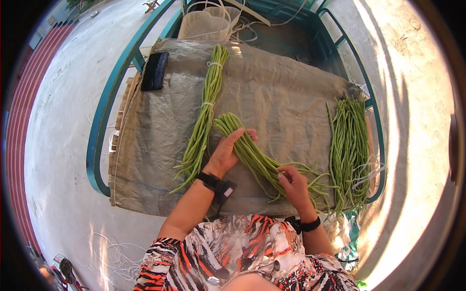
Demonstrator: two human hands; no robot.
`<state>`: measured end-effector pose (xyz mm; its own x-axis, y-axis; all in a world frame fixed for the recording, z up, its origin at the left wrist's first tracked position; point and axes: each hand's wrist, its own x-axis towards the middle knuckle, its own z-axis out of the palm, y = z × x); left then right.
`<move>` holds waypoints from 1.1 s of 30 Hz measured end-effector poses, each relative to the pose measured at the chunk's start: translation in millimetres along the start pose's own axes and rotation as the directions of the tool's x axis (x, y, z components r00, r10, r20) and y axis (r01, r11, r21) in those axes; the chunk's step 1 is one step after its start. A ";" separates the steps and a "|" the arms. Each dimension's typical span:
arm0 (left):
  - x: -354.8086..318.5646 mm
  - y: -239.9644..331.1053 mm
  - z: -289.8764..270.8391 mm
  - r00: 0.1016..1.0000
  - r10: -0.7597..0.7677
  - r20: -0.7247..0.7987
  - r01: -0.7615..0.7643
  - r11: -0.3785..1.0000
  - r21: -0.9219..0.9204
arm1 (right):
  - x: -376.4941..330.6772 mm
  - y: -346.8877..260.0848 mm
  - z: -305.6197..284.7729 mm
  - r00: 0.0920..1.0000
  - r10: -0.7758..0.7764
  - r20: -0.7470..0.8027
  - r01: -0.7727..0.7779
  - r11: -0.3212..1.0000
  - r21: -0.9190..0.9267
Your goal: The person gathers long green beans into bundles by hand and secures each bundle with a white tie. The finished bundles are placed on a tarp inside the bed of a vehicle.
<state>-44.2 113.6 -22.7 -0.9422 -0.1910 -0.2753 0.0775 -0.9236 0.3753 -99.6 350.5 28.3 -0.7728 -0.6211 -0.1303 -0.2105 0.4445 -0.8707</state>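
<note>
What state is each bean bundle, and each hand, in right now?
Tied bundle: bound with white ties, lying flat.
Held bundle: untied, gripped at both ends.
Loose beans: untied pile on sack.
Left hand: closed around held bundle.
Right hand: pinching its stems.

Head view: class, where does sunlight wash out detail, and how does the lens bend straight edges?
Head view: strong glare bleaches the concrete ground at right, with striped shadows across it; the woven sack and long beans under both hands stay evenly lit and sharp; the teal frame bows outward toward the dark rim.

Green long beans; grey-tan sacking; teal frame.
</note>
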 end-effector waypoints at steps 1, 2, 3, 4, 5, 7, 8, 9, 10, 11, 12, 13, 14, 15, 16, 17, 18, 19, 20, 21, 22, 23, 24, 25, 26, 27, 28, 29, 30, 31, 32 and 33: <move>-0.5 -0.1 2.6 1.000 0.019 -0.014 -0.019 1.000 -0.001 | 0.0 -0.1 0.1 1.000 0.002 -0.002 -0.002 1.000 0.001; -0.6 0.0 4.8 0.999 0.039 -0.027 -0.039 0.999 -0.001 | 0.6 -2.0 0.3 1.000 -0.014 -0.016 0.013 0.998 -0.059; -0.6 -0.5 2.4 0.999 0.040 -0.029 -0.040 0.999 0.000 | 0.9 -3.9 1.4 0.999 -0.032 -0.025 0.029 0.993 -0.118; 0.1 -1.1 -0.4 0.999 0.053 -0.006 -0.053 0.998 -0.037 | 1.1 -4.3 2.3 0.999 -0.032 -0.023 0.029 0.993 -0.116; 0.7 -1.7 -3.0 0.998 0.068 0.017 -0.066 0.995 -0.075 | 1.1 -4.6 3.1 0.999 -0.034 -0.022 0.030 0.990 -0.138; 1.7 -1.8 -3.2 0.998 0.059 0.034 -0.056 0.995 -0.086 | 0.5 -5.1 2.7 0.999 -0.033 -0.022 0.029 0.986 -0.162; 2.4 -2.1 -3.3 0.997 0.050 0.053 -0.045 0.994 -0.096 | 0.0 -6.0 1.9 1.000 -0.022 -0.021 0.018 0.984 -0.178; 3.3 -2.8 -4.3 0.997 0.050 0.052 -0.045 0.994 -0.098 | -0.4 -6.7 1.6 1.000 -0.012 -0.019 0.008 0.981 -0.195; 4.4 -3.9 -5.2 0.997 0.055 0.060 -0.049 0.995 -0.091 | -1.5 -6.1 0.7 1.000 -0.011 -0.019 0.007 0.980 -0.197; 5.8 -5.0 -6.2 0.996 0.059 0.069 -0.053 0.995 -0.085 | -3.3 -4.7 -1.3 0.999 -0.019 -0.029 0.013 0.981 -0.193; 5.7 -4.8 -8.6 0.996 0.062 0.064 -0.056 0.995 -0.088 | -4.6 -3.5 -2.8 0.999 -0.028 -0.033 0.021 0.982 -0.188; 5.9 -4.5 -11.2 0.995 0.052 0.080 -0.044 0.994 -0.096 | -5.7 -3.3 -6.6 0.999 -0.027 -0.027 0.021 0.982 -0.189; 6.1 -4.2 -13.8 0.994 0.041 0.097 -0.031 0.994 -0.104 | -6.9 -4.0 -12.7 0.999 -0.012 -0.050 0.001 0.977 -0.213; 5.7 -3.3 -11.0 0.995 0.040 0.093 -0.030 0.994 -0.108 | -8.7 -4.4 -19.8 0.997 0.004 -0.075 -0.022 0.971 -0.239; 5.2 -2.6 -8.1 0.995 0.046 0.091 -0.037 0.995 -0.094 | -10.7 -4.5 -26.2 0.997 0.008 -0.072 -0.025 0.970 -0.241; 4.2 -1.8 -5.3 0.995 0.051 0.089 -0.045 0.996 -0.078 | -12.8 -4.9 -32.5 0.989 -0.010 -0.147 -0.047 0.924 -0.380; 2.9 -0.8 -2.3 0.995 0.050 0.086 -0.043 0.996 -0.080 | -14.5 -6.1 -38.3 0.975 -0.041 -0.220 -0.079 0.858 -0.507; 1.3 0.5 0.4 0.998 0.043 0.047 -0.040 0.997 -0.065 | -15.6 -10.1 -43.9 0.969 0.090 -0.232 -0.209 0.799 -0.564; 0.6 1.3 1.2 0.999 0.038 0.007 -0.037 0.998 -0.049 | -14.1 -11.1 -43.4 0.969 0.093 -0.229 -0.209 0.800 -0.563; 1.2 1.4 0.1 0.999 0.037 0.005 -0.036 0.998 -0.047 | -12.0 -12.8 -43.0 0.954 -0.118 -0.276 -0.105 0.731 -0.674; 2.4 1.7 -2.0 0.998 0.060 0.037 -0.058 0.997 -0.047 | -8.9 -14.4 -42.2 0.899 -0.328 -0.290 -0.021 0.630 -0.776; 2.2 2.2 -3.0 0.994 0.083 0.068 -0.080 0.996 -0.047 | -3.6 -16.1 -38.0 0.899 -0.327 -0.291 -0.019 0.634 -0.773; 5.1 -0.2 -0.8 0.994 0.072 0.077 -0.069 0.997 -0.042 | 2.4 -17.8 -31.7 0.916 -0.312 -0.253 0.063 0.733 -0.677; 5.6 -1.0 -0.2 0.993 0.087 0.075 -0.084 0.996 -0.035 | 9.0 -22.2 -20.8 0.929 -0.305 -0.210 0.144 0.819 -0.555; 5.8 -1.5 0.8 0.992 0.102 0.073 -0.100 0.995 -0.027 | 14.1 -31.9 -5.3 0.932 -0.323 -0.167 0.186 0.817 -0.546; 7.0 -2.1 0.3 0.993 0.094 0.078 -0.093 0.995 -0.017 | 20.1 -44.1 12.8 0.932 -0.342 -0.124 0.227 0.814 -0.535; 6.8 -1.9 -1.6 0.992 0.107 0.073 -0.105 0.994 -0.021 | 27.1 -50.1 29.1 0.936 -0.348 -0.060 0.250 0.773 -0.583; 6.9 -2.5 -1.9 0.991 0.116 0.073 -0.114 0.993 -0.027 | 33.4 -53.8 41.9 0.938 -0.348 0.003 0.272 0.727 -0.631; 5.3 -2.1 -1.3 0.990 0.113 0.079 -0.112 0.994 -0.016 | 40.5 -57.0 52.3 0.936 -0.352 -0.008 0.269 0.730 -0.628; 4.2 -3.2 0.0 0.996 0.084 0.040 -0.082 0.995 -0.057 | 47.8 -58.4 60.0 0.953 -0.300 0.051 0.270 0.756 -0.596; 4.3 -4.0 1.2 0.999 0.053 0.003 -0.052 0.994 -0.099 | 52.8 -57.2 66.4 0.962 -0.248 0.113 0.267 0.781 -0.564; 4.0 -4.1 2.4 0.998 0.054 0.007 -0.054 0.994 -0.094 | 55.8 -51.2 74.2 0.961 -0.253 0.108 0.269 0.782 -0.563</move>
<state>-49.1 117.3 -23.2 -0.9388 -0.2387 -0.2485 0.1581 -0.9392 0.3049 -87.6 245.2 30.4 -0.6250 -0.7794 0.0434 -0.7092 0.5437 -0.4488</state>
